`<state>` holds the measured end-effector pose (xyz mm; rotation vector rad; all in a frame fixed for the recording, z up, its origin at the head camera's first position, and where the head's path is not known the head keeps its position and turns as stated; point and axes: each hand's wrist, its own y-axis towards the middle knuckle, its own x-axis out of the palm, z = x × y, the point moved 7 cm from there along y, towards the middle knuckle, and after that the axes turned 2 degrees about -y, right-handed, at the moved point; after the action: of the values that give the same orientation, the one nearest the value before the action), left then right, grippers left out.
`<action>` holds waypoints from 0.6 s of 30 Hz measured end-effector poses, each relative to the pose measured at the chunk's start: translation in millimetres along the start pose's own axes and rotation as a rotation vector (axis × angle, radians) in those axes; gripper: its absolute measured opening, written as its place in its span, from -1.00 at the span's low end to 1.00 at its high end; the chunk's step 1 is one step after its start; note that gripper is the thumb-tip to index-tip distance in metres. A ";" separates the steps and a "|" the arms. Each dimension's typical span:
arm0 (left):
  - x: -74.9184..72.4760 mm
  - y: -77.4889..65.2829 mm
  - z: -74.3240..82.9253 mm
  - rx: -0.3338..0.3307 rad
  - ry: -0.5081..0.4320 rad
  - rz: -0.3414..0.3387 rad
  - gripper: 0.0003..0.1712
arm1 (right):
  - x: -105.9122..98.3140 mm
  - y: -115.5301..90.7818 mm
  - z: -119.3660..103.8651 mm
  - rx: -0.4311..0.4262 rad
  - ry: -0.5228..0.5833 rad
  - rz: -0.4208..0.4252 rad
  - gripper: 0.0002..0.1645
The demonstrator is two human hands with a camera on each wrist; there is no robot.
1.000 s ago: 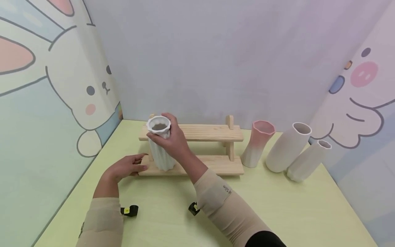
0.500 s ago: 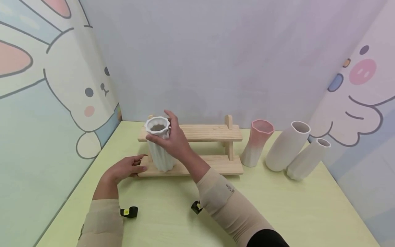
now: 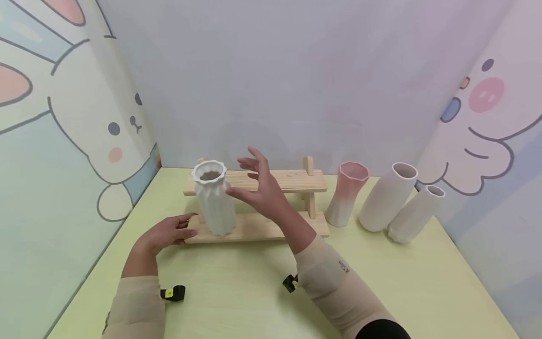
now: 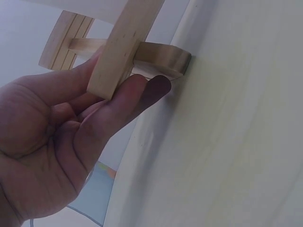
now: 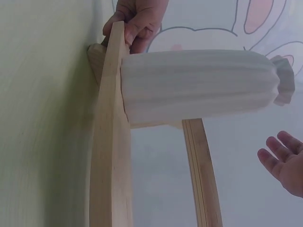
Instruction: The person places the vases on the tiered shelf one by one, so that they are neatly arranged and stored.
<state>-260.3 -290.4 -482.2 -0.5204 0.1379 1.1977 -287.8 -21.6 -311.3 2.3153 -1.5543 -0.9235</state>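
A white ribbed vase [image 3: 216, 207] with a wavy rim stands upright on the lower board of a two-tier wooden shelf [image 3: 271, 227], toward its left end. My right hand [image 3: 268, 195] is just right of the vase with fingers spread and holds nothing; its thumb tip is close by the vase's upper side. In the right wrist view the vase's base sits flat against the board, and the right hand's fingers [image 5: 279, 156] are apart from it. My left hand [image 3: 163, 234] grips the left end of the lower board, thumb on top and fingers beneath, as the left wrist view shows.
Right of the shelf stand a pink-and-white vase [image 3: 347, 193], a tall smooth white vase [image 3: 387, 197] and a smaller white vase [image 3: 417, 214]. A pale curtain-like backdrop [image 3: 237, 84] rises behind the table [image 3: 237, 292], with cartoon-printed walls at both sides.
My right hand has let go of the white ribbed vase and moved off to the right, its fingers spreading. The vase stays on the lower board, and my left hand keeps its grip.
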 end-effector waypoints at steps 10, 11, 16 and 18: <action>0.3 1.0 -1.0 -0.028 0.024 0.006 -0.06 | -47.9 -35.2 -1.8 -0.011 -0.088 0.010 0.24; -0.1 1.0 -1.6 -0.035 0.023 0.011 -0.05 | -53.8 -38.9 -2.3 -0.012 -0.097 0.013 0.23; -1.6 0.6 -2.6 -0.046 0.031 0.019 -0.01 | -83.3 -57.9 -4.7 -0.024 -0.129 0.020 0.21; -1.3 1.1 -2.4 -0.047 0.031 0.018 0.00 | -94.5 -66.1 -5.3 -0.029 -0.143 0.021 0.20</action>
<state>-261.4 -292.3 -484.1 -0.5801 0.1419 1.2129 -258.0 89.6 -303.2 2.2537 -1.6041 -1.1206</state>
